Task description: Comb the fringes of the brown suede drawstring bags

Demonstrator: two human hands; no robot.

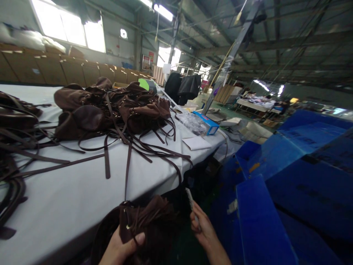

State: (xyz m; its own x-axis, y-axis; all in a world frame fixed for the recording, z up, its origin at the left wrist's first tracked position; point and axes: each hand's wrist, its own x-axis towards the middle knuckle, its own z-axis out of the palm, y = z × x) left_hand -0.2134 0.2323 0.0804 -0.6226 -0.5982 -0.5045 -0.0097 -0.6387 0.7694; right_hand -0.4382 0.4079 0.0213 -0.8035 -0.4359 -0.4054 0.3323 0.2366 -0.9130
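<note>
My left hand point(121, 248) grips a dark brown suede bag point(150, 221) at its gathered top, just off the near edge of the white table point(82, 191). A strap runs up from the bag onto the table. My right hand point(201, 226) is closed around a small pale slim tool point(190, 198) that sticks up from the fingers, to the right of the bag. A heap of the same brown bags point(110, 110) with long loose straps lies further back on the table.
More brown straps point(13, 154) lie at the table's left. A blue box point(206, 123), clear plastic bags point(193, 123) and a white card point(196, 142) sit at the far right end. Blue plastic bins point(289, 184) crowd the right. Cardboard boxes point(55, 70) line the back.
</note>
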